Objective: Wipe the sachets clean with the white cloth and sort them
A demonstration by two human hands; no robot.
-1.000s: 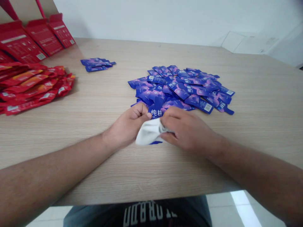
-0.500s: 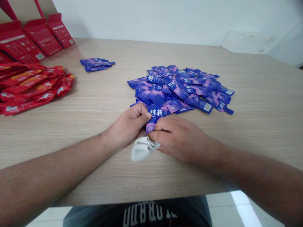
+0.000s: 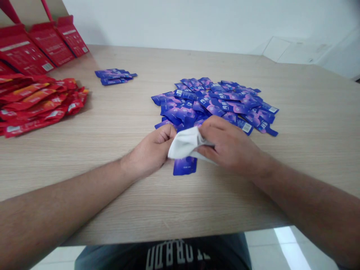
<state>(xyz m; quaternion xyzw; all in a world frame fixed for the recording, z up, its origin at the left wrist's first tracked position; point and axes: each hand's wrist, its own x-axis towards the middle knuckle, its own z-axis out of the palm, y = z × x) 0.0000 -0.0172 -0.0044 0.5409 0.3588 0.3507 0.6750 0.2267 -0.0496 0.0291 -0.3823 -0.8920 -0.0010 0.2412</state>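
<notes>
My left hand (image 3: 152, 147) pinches the top of a blue-purple sachet (image 3: 184, 166), whose lower part hangs below the cloth. My right hand (image 3: 228, 144) is shut on a white cloth (image 3: 184, 143), which is wrapped over the sachet's middle. The sachet's printed top is hidden by the cloth and my fingers. Both hands are just in front of a loose pile of blue-purple sachets (image 3: 213, 101), and my right fingers are above its near edge.
A small stack of blue sachets (image 3: 114, 77) lies further back on the wooden table (image 3: 112, 180). Red sachets (image 3: 36, 101) are heaped at the left, with red cardboard boxes (image 3: 42, 45) behind them. A wall stands beyond the table.
The white cloth has moved up from below my hands onto the sachet, now covering its printed top. My right hand has shifted up and to the right, and the sachet has dropped slightly.
</notes>
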